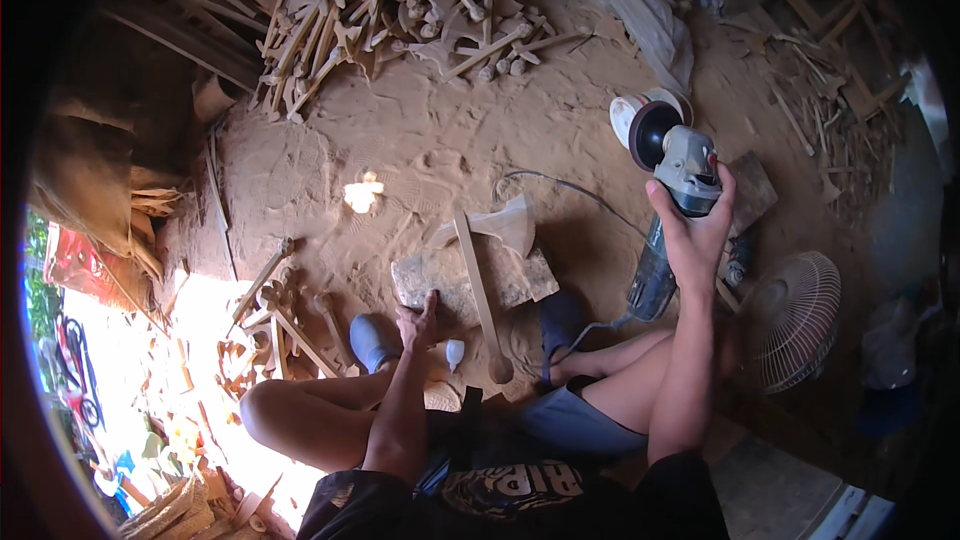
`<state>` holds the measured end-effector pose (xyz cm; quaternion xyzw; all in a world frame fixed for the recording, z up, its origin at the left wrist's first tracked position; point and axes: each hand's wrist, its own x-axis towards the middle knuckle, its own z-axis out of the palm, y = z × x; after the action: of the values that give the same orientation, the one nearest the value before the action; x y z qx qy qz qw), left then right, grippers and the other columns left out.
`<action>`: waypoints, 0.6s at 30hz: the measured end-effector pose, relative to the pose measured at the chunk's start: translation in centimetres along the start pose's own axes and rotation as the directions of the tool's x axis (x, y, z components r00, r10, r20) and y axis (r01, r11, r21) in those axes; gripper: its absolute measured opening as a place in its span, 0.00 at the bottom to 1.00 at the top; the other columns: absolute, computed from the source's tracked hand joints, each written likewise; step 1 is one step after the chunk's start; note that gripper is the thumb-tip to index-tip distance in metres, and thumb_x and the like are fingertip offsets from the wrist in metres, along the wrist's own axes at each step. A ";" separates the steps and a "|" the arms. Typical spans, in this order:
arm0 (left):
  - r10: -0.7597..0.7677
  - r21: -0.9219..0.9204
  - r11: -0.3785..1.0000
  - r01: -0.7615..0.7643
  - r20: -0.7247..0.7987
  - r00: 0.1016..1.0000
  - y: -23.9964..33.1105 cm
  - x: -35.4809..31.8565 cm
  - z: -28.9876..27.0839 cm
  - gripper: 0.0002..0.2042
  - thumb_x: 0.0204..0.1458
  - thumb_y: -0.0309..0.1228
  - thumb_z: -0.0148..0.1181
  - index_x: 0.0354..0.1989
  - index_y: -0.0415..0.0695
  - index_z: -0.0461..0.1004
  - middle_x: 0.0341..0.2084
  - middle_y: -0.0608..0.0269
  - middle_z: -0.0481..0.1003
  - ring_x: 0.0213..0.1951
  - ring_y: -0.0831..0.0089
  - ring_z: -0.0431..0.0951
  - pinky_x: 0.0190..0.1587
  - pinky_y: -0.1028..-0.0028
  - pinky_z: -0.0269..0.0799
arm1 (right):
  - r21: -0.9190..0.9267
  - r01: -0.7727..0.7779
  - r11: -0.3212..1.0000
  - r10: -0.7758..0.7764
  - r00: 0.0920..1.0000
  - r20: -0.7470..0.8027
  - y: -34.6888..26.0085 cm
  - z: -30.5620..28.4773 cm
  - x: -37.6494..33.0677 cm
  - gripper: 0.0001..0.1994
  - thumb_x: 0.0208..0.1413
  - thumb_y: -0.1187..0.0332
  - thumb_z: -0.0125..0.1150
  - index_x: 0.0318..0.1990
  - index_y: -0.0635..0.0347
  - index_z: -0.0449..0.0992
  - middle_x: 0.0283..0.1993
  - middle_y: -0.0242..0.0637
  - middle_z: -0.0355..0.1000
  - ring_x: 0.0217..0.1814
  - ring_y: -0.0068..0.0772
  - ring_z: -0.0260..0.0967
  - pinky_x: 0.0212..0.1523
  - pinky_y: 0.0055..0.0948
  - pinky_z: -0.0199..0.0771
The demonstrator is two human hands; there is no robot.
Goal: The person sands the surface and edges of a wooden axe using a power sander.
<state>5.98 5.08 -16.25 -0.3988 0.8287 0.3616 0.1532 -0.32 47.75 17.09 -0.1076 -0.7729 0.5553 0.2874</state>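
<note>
My right hand (697, 232) is wrapped round a dark green and grey angle grinder (690, 165), raised over the ground at the right. Its dark round disc (653, 136) points away from me. My left hand (417, 323) rests at the near edge of a worn, pale block (425, 278) between my feet; its fingers look partly stretched and lie against the block. Across that block lies a long wooden piece (474, 275) with a rounded knob at its near end. A flared wooden part (515, 226) sits at its far side.
Piles of carved wooden pieces (320, 35) fill the far side. More lie at the left (275, 315) and far right (825, 90). A fan (795, 323) stands at my right. A cable (580, 188) crosses the sandy floor (300, 175). White discs (628, 112) lie behind the grinder.
</note>
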 end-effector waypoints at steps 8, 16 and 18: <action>0.159 0.383 0.920 -0.083 -0.172 0.972 2.4 5.6 -7.8 0.40 0.54 0.63 0.66 0.57 0.34 0.73 0.59 0.38 0.70 0.63 0.40 0.71 0.63 0.45 0.69 | -0.023 0.089 0.996 -0.090 0.996 -0.024 0.0 1.3 -0.4 0.42 0.53 0.69 0.81 0.69 0.71 0.59 0.59 0.46 0.72 0.57 0.32 0.74 0.59 0.32 0.76; 0.790 0.480 0.438 -0.760 0.197 0.580 7.7 -0.5 1.8 0.48 0.45 0.57 0.76 0.67 0.35 0.65 0.56 0.39 0.68 0.60 0.41 0.68 0.61 0.47 0.67 | 0.106 -0.014 0.994 0.015 1.000 -0.010 0.7 1.3 -0.4 0.44 0.52 0.66 0.83 0.69 0.72 0.59 0.63 0.50 0.69 0.63 0.34 0.71 0.64 0.35 0.73; 0.851 0.425 0.283 -0.860 0.302 0.429 7.6 0.3 1.8 0.47 0.45 0.57 0.75 0.67 0.37 0.65 0.56 0.40 0.69 0.56 0.43 0.69 0.60 0.48 0.67 | -0.018 0.014 1.000 -0.015 0.999 -0.029 1.3 0.8 -0.4 0.45 0.52 0.66 0.83 0.70 0.72 0.58 0.64 0.49 0.69 0.63 0.35 0.71 0.65 0.36 0.72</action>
<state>-0.18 9.40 -14.00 0.1676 0.9733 0.1503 0.0443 -0.66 47.44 15.56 -0.1127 -0.7743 0.5447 0.3017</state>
